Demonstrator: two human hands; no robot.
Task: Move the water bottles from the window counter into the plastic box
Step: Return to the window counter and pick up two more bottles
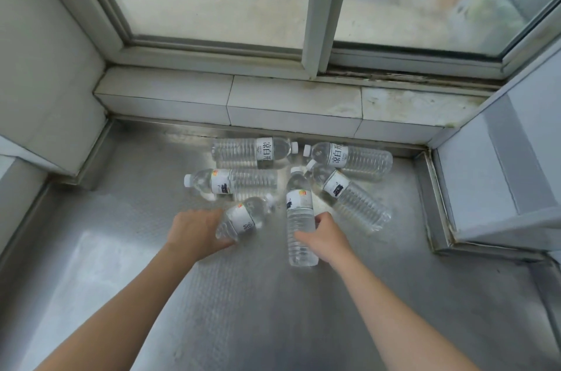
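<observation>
Several clear water bottles with white labels lie on the steel window counter [121, 264]. My left hand [194, 232] grips the base of a bottle [246, 217] whose cap points up and right. My right hand [326, 238] is wrapped around the lower body of another bottle [299, 212], cap pointing away from me. Behind them lie a bottle [233, 183] with its cap to the left, a bottle [252, 152] near the tiled step, a bottle [352, 159] at the back right, and a slanted bottle [349, 197]. The plastic box is out of view.
A tiled step [230, 100] and a sliding window [315, 6] close off the back. A white wall [39, 67] stands on the left, a grey cabinet panel [498, 176] on the right. Bare steel counter stretches toward me under my forearms.
</observation>
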